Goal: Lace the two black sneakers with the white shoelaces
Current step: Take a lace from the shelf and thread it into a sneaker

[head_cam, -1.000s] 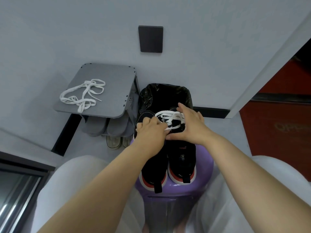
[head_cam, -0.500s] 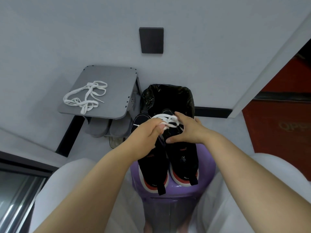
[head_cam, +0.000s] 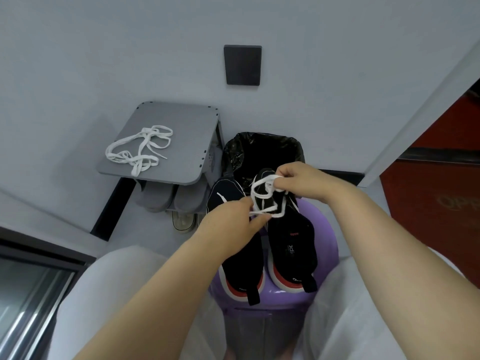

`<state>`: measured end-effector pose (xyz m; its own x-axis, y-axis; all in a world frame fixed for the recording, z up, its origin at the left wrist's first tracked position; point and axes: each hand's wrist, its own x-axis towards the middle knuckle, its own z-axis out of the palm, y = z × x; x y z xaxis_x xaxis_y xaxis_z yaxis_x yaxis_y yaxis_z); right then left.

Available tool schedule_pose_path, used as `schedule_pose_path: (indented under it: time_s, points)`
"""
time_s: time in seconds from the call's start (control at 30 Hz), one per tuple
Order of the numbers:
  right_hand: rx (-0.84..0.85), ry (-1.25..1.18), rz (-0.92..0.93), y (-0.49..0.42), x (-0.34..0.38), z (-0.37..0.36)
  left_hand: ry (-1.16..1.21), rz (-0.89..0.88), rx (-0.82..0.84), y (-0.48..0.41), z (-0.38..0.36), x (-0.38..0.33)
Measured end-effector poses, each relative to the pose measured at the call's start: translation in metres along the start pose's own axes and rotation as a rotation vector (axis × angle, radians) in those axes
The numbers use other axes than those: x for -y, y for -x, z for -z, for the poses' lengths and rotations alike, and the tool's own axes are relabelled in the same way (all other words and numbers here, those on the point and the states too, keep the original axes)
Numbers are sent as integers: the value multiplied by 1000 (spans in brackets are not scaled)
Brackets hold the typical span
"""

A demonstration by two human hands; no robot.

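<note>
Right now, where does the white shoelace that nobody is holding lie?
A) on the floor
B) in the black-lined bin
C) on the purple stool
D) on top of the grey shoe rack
D: the loose shoelace lies tangled on top of the grey shoe rack, left of the bin.

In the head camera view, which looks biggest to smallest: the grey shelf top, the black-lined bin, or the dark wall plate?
1. Grey shelf top
2. Black-lined bin, partly hidden, so this rank is less sure
3. Dark wall plate, clearly the smallest
</note>
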<state>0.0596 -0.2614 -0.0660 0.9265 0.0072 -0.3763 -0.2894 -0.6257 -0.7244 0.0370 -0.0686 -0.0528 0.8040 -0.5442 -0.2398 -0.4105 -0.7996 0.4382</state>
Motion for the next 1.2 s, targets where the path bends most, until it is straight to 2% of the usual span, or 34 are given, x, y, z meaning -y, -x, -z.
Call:
schedule_pose_path:
  time_s: [0.13,0.33,0.47,0.57,0.73,0.83,0.9,0.97,1.07,1.13,1.2]
  points:
    - [11,22,-10,9,7,15,-197,0,-71,-10,-10,-16]
    - [32,-112,-6,16,11,15,-260,-10,-88,-28,-30,-36]
    - [-181,-227,17,21,15,32,-493,-44,29,-37,-45,-36]
    - [-319,-339,123,35,28,49,-493,-40,34,-39,-48,-34]
    - [-517,-383,427,68,58,76,-470,-37,-25,-36,-48,-31]
    - [-475,-481,526,86,67,86,-433,-70,-35,-34,-46,-30]
    - [-399,-386,439,84,62,81,-314,-73,-25,-32,-40,-30]
    - [-270,-174,272,74,48,68,-221,-70,-41,-29,-32,-30]
    - [-82,180,53,52,14,44,-220,-106,-111,-23,-23,-28]
    - [-56,360,-5,37,-4,31,-198,-125,-133,-19,-21,-26]
    - [-78,372,37,23,-13,21,-178,-130,-132,-16,-21,-25]
